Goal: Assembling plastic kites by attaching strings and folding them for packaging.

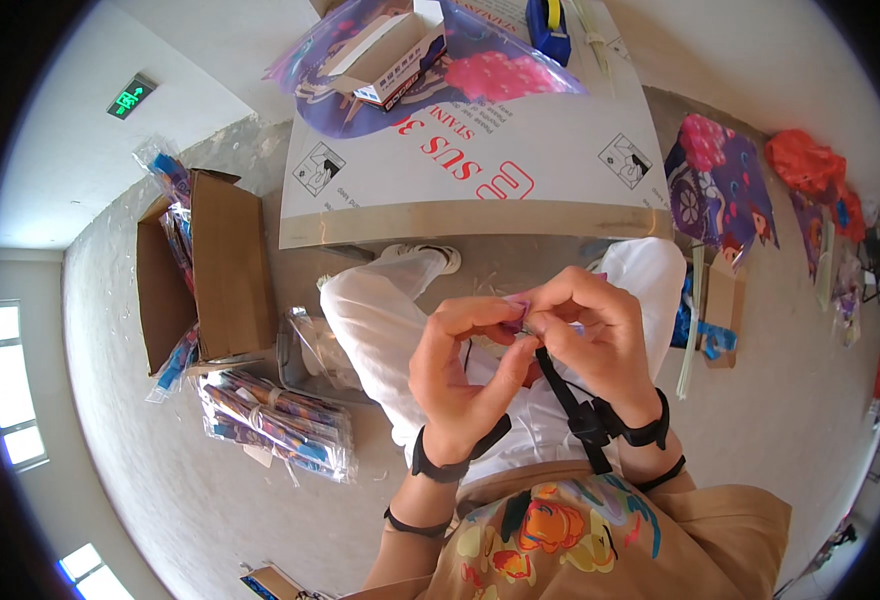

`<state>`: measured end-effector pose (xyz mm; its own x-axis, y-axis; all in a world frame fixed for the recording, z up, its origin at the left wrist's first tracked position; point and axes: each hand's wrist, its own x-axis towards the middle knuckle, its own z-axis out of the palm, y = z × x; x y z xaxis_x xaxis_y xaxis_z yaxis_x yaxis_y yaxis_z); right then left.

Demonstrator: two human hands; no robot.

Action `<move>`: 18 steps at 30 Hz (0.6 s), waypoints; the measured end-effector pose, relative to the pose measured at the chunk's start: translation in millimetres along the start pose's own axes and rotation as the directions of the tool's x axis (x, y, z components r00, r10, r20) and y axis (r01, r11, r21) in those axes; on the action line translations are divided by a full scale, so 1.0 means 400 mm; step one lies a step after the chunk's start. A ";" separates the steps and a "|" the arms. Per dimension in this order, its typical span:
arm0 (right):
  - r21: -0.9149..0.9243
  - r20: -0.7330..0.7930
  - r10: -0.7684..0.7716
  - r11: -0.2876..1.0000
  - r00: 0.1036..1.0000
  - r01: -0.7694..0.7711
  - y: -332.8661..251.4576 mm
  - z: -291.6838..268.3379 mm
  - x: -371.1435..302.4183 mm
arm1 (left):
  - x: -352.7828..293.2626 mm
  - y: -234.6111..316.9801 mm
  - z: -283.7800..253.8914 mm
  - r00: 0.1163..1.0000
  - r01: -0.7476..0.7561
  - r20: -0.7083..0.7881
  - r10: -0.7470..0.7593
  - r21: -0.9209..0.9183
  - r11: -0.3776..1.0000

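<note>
Above my lap, my left hand [465, 365] and my right hand [600, 340] meet fingertip to fingertip. Both are closed in a pinch on a small purple piece [522, 300] of thin material. Something tiny, greyish and shiny, shows between the fingertips; its kind is too small to tell. Black straps go round both wrists, and a black strap with a buckle [590, 422] hangs below my right hand. My legs in white trousers lie beneath the hands.
Ahead stands a table [380, 220] bearing an open white carton [390, 62], purple printed sheets [350, 110] and a blue tape dispenser [550, 35]. On the floor at left are a cardboard box [230, 265] and bagged bundles [280, 420]. At right lie a printed sheet [715, 180], another box [725, 310] and a red bag [805, 155].
</note>
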<state>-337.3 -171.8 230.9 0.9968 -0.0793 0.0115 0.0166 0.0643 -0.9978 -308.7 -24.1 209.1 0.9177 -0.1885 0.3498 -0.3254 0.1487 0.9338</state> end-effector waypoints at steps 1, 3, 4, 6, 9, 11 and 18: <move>-0.009 -0.012 -0.017 1.000 1.000 0.017 0.001 0.005 0.002 | 0.000 0.001 -0.001 0.999 0.041 0.000 -0.041 -0.079 0.996; -0.017 -0.022 -0.033 0.999 0.999 0.033 0.001 0.009 0.003 | -0.001 -0.001 -0.005 1.000 0.022 0.004 -0.021 -0.052 0.998; -0.003 -0.023 -0.004 1.000 1.000 0.004 0.000 0.009 0.003 | -0.002 -0.003 -0.008 1.000 0.001 0.008 -0.001 -0.025 1.000; 0.010 -0.024 0.026 1.000 0.999 -0.026 -0.007 0.012 0.002 | -0.008 -0.008 -0.013 1.000 0.000 0.013 0.000 -0.019 1.000; 0.032 -0.057 0.027 0.999 0.998 -0.026 -0.016 0.017 0.002 | -0.014 -0.009 -0.011 1.000 0.008 0.000 -0.008 -0.022 1.000; -0.005 -0.013 -0.033 0.999 0.999 0.033 -0.012 0.019 0.004 | -0.016 -0.010 -0.012 1.000 0.017 -0.018 -0.017 -0.028 0.999; -0.006 0.008 -0.001 1.000 1.000 0.001 -0.010 0.013 0.000 | -0.012 0.000 -0.013 0.999 -0.026 -0.020 0.026 0.012 1.000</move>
<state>-337.0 -166.8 235.2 0.9974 -0.0714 0.0128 0.0169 0.0580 -0.9982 -311.9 -18.3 207.2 0.9133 -0.1646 0.3726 -0.3518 0.1420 0.9252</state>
